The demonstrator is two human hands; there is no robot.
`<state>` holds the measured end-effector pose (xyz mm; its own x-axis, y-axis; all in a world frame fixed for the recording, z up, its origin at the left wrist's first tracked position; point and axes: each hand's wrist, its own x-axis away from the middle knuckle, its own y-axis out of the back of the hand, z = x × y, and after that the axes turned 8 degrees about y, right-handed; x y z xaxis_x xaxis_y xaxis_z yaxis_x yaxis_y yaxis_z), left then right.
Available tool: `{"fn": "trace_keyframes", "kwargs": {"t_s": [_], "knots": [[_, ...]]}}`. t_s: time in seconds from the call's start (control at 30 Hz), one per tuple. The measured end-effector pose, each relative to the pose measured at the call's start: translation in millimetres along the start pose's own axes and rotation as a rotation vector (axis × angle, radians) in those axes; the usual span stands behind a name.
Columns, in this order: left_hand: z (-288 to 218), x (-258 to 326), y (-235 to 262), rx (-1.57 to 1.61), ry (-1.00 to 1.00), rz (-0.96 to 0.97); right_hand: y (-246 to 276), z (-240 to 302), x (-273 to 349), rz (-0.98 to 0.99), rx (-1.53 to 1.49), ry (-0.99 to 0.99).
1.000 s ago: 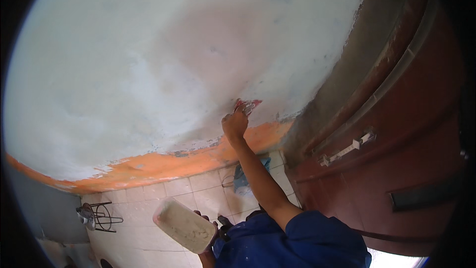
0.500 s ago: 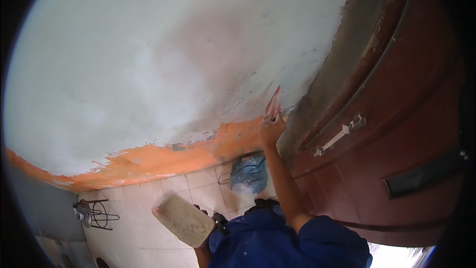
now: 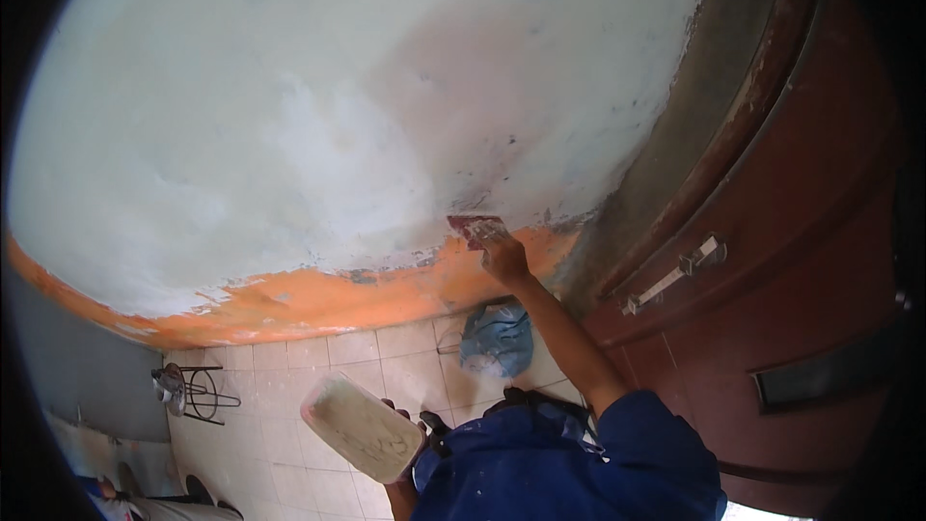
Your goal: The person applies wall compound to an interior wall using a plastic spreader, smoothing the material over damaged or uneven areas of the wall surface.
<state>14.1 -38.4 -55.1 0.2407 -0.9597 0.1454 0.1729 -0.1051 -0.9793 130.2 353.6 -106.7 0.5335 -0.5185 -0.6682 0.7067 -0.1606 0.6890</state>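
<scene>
My right hand (image 3: 507, 257) is closed around a reddish, putty-smeared spreader (image 3: 471, 226). Its flat blade meets the wall (image 3: 241, 135) where the whitish coat borders a bare orange strip (image 3: 309, 301). Low in front of my body, my left hand (image 3: 397, 409) grips a shallow rectangular tray (image 3: 311, 403) from beneath and along its side. Pale putty lies over the tray's inside. Most of the left palm is hidden under the tray. Above the right hand the wall shows a darker, damp-looking patch and small dark pits.
A dark red door (image 3: 694, 357) with a pale handle (image 3: 673, 276) stands on the right. On the tiled floor (image 3: 357, 347) sit a blue bag-like bundle (image 3: 498, 340) and a black metal stool (image 3: 203, 394). Part of another person (image 3: 174, 509) shows at the lower left.
My right hand has moved left and slightly down with the spreader, whose blade has turned from upright to nearly level. The other person has come into view at the lower left.
</scene>
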Motion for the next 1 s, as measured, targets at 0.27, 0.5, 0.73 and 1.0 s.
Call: {"fn": "trace_keyframes", "kwargs": {"t_s": [0.27,0.5,0.73,1.0], "knots": [[5,3,4,-0.035,-0.017,0.052,98,-9,-60,-0.508,0.248,0.174],[9,0,4,-0.112,-0.047,0.082,22,-41,-95,-0.377,0.503,0.031],[12,-5,13,0.014,-0.053,0.187,-49,-50,-16,-0.032,0.452,-0.144],[7,-2,13,-0.037,-0.061,0.060,6,-13,33,0.083,-0.179,-0.471]]}}
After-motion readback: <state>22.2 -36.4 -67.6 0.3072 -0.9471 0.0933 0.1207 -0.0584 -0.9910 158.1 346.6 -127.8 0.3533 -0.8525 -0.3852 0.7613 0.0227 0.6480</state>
